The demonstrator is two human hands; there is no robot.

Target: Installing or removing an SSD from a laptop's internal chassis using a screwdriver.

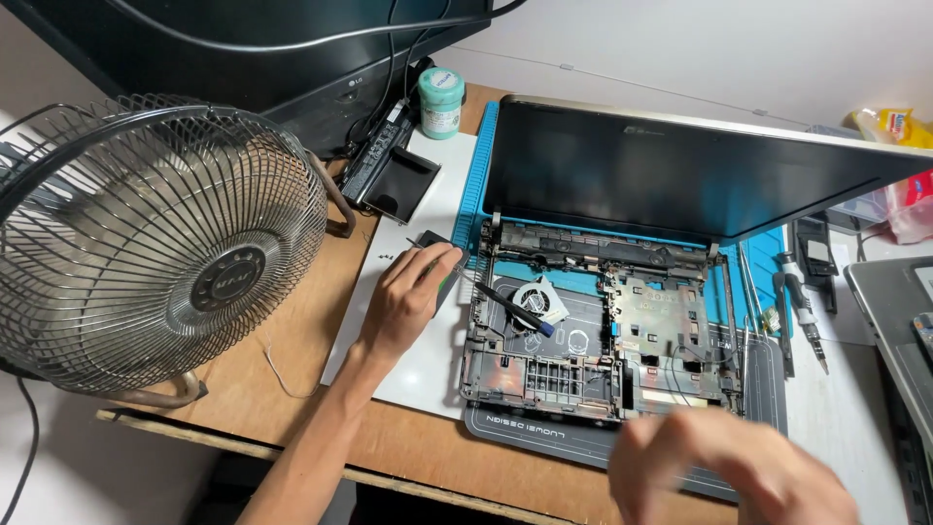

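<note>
Two hands are seen in the head view. The left hand (408, 297), left of the frame's centre, is laid palm-down on a small dark flat part (439, 261), its fingers (442, 258) curled over it on a white mat (428, 360). The right hand (724, 467), at the lower right, is blurred; whether its fingers are clenched or released cannot be told, and nothing is seen in them.

Between the hands, at the centre, a stripped laptop base (593, 335) is set on a dark work mat (544, 437) over a blue mat (481, 175), with its lid (680, 165) raised behind. A round cooling fan (537, 297) and a black tool with a blue tip (515, 311) are placed in the base's left half. A metal desk fan (155, 243) occupies the left of the frame on the wooden desk (292, 331). A screwdriver (802, 306) is laid at the right.
</note>
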